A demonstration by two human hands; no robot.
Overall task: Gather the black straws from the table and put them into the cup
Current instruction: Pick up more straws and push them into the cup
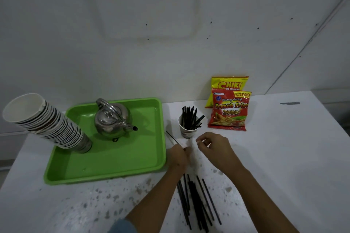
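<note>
The cup (pixel 186 128) serves as the landmark; it stands on the white table (pixel 284 157), just right of the green tray (pixel 106 157) and just in front-left of the red snack packet (pixel 229 111), and it already holds a sheaf of black straws (pixel 190 118) leaning toward its right rim. Nearer the person than the cup, well apart from it, a loose bundle of straws (pixel 197 200) lies flat on the table, roughly parallel and partly overlapping, between the two forearms. The left hand (pixel 178 154) sits just in front of the cup, closed on one straw (pixel 172 137) whose free end points up and left toward the tray's edge; the hand is somewhat blurred, so the exact pinch is unclear. The right hand (pixel 214 147) hovers just in front-right of the cup with fingers loosely curled; I cannot tell whether it holds anything.

As for handling, the straws look very light, thin and smooth; they would probably roll and slip under a fingertip on this hard surface, and would likely buckle if squeezed hard or pushed from one end. A gentle pinch near the middle, or a sweep that gathers several together, seems best; they should enter the cup end first. The paper cup itself looks light and top-heavy with its load, so a careless nudge could tip it.
</note>
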